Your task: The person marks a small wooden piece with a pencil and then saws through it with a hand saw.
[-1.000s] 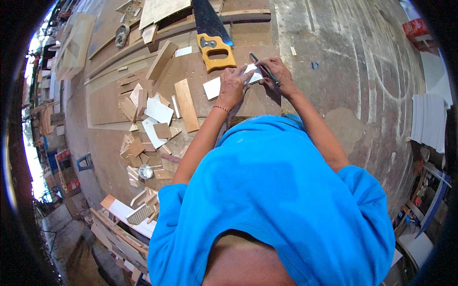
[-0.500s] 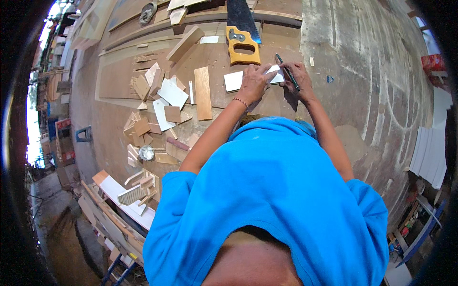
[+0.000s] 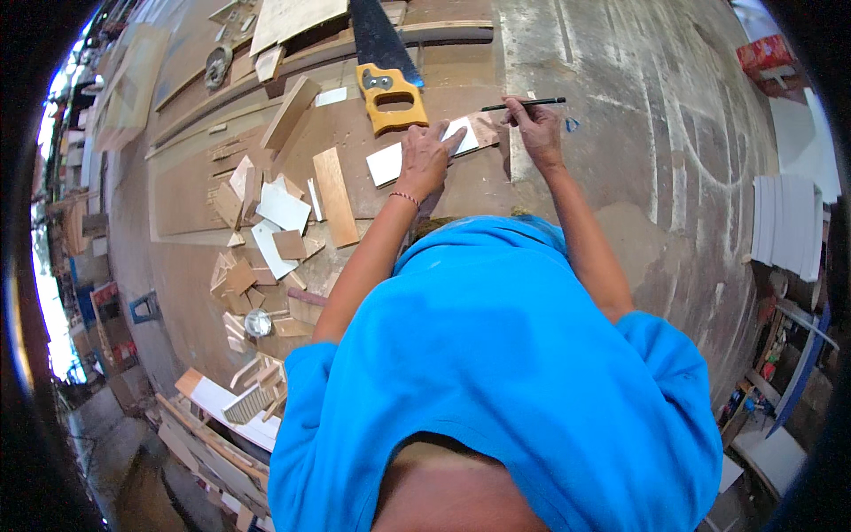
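A white strip of board [image 3: 385, 166] lies slantwise on the bench, with a tan-brown section at its right end. My left hand [image 3: 425, 161] rests on its middle, fingers apart and stretched over the white face. Off the strip's right end, my right hand [image 3: 539, 137] pinches a slim dark pen [image 3: 542, 102], which lies nearly level across the fingertips. Just beyond my left hand is a handsaw [image 3: 394, 105] with a yellow handle, its dark blade pointing away.
Left of my hands lie a long wooden piece [image 3: 335, 197], white offcuts [image 3: 284, 208] and several small wood scraps. A round tin [image 3: 258, 323] stands nearer. Long battens [image 3: 443, 35] run across the far side. A blue ring-like bit [image 3: 572, 125] lies right of my right hand.
My right hand has drawn back to the right from the strip, and the pen has swung from steep to nearly level. My left hand stays on the strip. The whole view has shifted.
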Tool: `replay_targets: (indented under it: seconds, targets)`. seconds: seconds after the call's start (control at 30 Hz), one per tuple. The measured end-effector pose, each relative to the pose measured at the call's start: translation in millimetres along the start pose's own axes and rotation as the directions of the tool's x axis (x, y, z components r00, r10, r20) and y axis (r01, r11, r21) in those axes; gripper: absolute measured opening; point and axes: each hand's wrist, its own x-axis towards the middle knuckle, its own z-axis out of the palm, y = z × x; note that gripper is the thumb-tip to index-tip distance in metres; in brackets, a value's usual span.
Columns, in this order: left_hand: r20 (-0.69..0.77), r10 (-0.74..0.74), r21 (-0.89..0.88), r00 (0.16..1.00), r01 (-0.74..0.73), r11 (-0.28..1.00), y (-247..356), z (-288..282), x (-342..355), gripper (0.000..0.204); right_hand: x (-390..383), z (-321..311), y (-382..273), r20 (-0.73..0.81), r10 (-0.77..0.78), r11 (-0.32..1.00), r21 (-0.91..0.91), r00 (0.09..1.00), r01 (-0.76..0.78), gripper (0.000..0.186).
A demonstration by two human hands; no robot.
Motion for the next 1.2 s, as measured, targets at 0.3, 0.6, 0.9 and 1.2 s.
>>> replay_targets:
  seconds: [0.3, 0.6, 0.9, 1.2]
  targets:
    - [0.0, 0.003, 0.012, 1.0, -0.003, 1.0, 2, -2, 1, 0.052, -12, 14, -18, 0.055, -0.17, 0.931, -0.318, 0.984, 0.179, 0.017]
    - [0.054, -0.025, 0.048, 0.998, 0.023, 0.999, 2, -3, 3, 0.062, -10, 26, -9, 0.203, -0.37, 0.778, -0.466, 0.907, 0.422, 0.015]
    - [0.027, -0.021, -0.005, 0.999, 0.021, 1.0, 2, -2, 3, 0.055, -32, 22, -17, 0.393, -0.397, 0.651, -0.516, 0.829, 0.556, 0.015]
    - [0.046, -0.03, 0.057, 0.999, 0.027, 0.998, 4, -1, 4, 0.055, -14, 28, -14, 0.296, -0.371, 0.68, -0.559, 0.88, 0.474, 0.017]
